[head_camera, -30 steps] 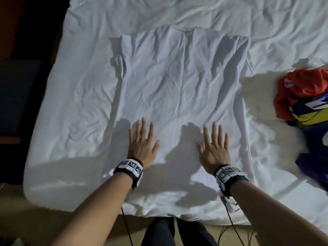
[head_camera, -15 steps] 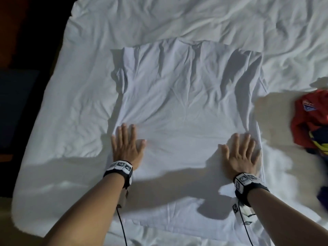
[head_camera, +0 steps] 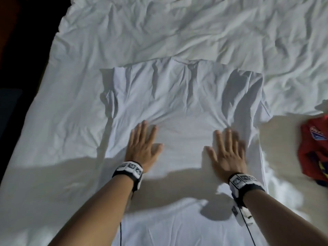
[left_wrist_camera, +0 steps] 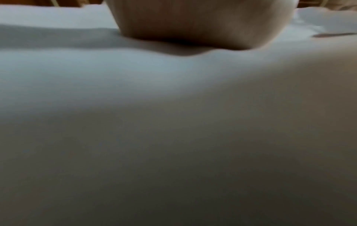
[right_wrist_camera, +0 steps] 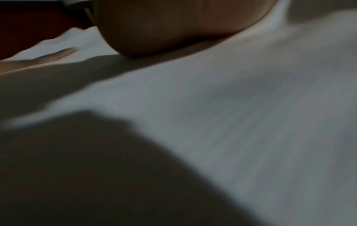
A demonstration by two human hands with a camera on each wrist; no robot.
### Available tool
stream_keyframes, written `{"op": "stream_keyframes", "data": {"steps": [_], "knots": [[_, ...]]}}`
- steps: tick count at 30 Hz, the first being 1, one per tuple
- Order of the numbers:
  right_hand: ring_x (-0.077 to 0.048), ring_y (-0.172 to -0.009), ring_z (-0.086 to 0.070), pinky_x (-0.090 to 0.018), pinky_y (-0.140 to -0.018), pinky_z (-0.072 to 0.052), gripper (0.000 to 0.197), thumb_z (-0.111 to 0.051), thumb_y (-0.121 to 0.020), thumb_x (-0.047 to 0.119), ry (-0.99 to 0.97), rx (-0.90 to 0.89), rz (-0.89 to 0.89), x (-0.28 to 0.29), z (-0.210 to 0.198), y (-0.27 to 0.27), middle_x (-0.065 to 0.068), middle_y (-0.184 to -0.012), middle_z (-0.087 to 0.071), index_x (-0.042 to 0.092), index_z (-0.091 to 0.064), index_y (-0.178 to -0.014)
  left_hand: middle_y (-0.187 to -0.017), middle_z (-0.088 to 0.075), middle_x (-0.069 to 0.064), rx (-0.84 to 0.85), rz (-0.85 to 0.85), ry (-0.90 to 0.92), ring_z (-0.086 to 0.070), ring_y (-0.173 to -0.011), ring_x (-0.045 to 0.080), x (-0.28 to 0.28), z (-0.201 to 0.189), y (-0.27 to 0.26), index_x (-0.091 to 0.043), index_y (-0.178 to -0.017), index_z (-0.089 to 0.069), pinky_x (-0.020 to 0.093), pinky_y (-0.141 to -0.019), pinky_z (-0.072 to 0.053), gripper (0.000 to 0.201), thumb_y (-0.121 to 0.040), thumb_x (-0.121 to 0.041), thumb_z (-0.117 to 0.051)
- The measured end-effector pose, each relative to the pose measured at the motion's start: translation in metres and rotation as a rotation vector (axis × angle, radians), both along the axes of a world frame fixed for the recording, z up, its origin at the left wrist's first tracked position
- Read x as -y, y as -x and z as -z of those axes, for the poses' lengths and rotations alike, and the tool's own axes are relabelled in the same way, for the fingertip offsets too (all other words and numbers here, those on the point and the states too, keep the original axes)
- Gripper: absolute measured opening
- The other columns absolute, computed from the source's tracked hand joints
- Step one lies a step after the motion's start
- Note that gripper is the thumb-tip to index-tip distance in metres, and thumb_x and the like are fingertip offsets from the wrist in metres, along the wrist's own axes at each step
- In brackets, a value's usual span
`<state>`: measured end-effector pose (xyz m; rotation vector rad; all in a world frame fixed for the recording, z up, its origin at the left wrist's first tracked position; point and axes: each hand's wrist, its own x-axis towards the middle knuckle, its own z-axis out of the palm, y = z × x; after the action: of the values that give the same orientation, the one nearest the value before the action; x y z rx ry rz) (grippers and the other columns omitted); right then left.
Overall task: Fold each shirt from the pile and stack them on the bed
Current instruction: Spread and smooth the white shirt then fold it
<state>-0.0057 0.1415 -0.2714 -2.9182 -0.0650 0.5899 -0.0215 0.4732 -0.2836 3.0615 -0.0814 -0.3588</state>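
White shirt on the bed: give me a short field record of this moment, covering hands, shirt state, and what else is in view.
shirt: white shirt spread flat on the bed, wrinkled toward its far edge
left hand: left hand flat, palm down on the shirt, fingers straight
right hand: right hand flat, palm down on the shirt, fingers straight
fold state: no lengthwise fold made yet
other clothes: red garment at the bed's right edge
wrist views: blurred, only white fabric and a palm

Wide stretches of the rumpled white bed sheet (head_camera: 177, 32) lay bare beyond and to the left of the flat white cotton shirt (head_camera: 186, 96), giving open passage there. To the right, the crumpled pile of red and dark blue shirts (head_camera: 314, 153) stood near the bed's edge, with a bare strip between it and the white shirt
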Motion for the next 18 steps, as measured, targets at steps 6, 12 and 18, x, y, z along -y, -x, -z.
{"op": "stream_keyframes", "data": {"steps": [6, 12, 18], "knots": [[-0.032, -0.154, 0.02, -0.055, -0.125, 0.007, 0.078, -0.003, -0.099, 0.065, -0.017, 0.051, 0.214, -0.006, -0.009, -0.04, -0.014, -0.167, 0.02, 0.022, 0.009, -0.163, -0.169, 0.018, 0.016, 0.057, -0.307, -0.002, 0.014, -0.157, 0.032, -0.012, -0.012, -0.037, -0.016, -0.165, 0.002, 0.056, -0.126, 0.005, 0.081, -0.101, -0.063, -0.014], [-0.029, -0.156, 0.015, -0.052, -0.126, 0.001, 0.066, -0.015, -0.105, 0.056, -0.125, 0.126, -0.325, -0.075, -0.011, -0.075, -0.007, -0.17, 0.013, 0.031, 0.002, -0.163, -0.17, 0.016, 0.013, 0.034, 0.225, 0.092, 0.013, -0.158, 0.031, 0.068, -0.017, -0.097, -0.028, -0.165, 0.0, 0.056, -0.126, 0.001, 0.07, -0.104, -0.053, -0.023], [-0.024, -0.154, 0.023, -0.049, -0.125, 0.012, 0.067, -0.004, -0.1, 0.069, -0.015, 0.048, -0.092, -0.008, -0.003, -0.111, 0.002, -0.168, 0.024, 0.042, 0.013, -0.159, -0.17, 0.019, 0.008, -0.028, -0.007, -0.028, 0.016, -0.157, 0.027, -0.008, 0.001, -0.106, -0.025, -0.164, 0.009, 0.05, -0.127, 0.005, 0.079, -0.099, -0.066, -0.009]]}}
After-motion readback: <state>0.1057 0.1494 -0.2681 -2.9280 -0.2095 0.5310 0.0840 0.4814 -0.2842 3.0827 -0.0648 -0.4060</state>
